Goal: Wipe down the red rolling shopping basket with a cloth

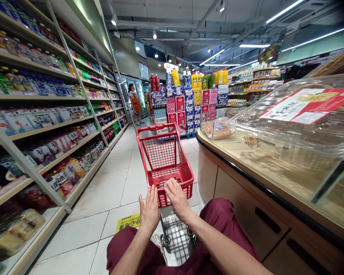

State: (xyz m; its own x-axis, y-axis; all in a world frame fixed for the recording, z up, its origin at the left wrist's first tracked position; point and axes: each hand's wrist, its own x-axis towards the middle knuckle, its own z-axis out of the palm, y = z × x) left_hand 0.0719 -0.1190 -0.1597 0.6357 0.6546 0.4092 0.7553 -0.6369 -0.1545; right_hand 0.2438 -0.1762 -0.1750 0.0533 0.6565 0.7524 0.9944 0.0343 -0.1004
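A red plastic shopping cart [189,168] with a grid basket stands in front of me, its handle end pointing away. At the basket's near end, my left hand [150,209] has its fingers stretched out, thumb apart, with the tips at the red edge. My right hand [177,196] lies over the near rim just to the right, its fingers extended and close together. Nothing shows inside either hand. No goods are visible in the basket. Below, the grey wire base and casters of the cart show between my knees.
Drink shelves [83,109] line the left side. A rounded counter [212,168] with clear food packs [289,110] stands close on the right. Stacked drink cartons [189,109] rise ahead. A person in an orange apron [135,102] stands far down the aisle. A yellow caution sign [127,222] marks the floor.
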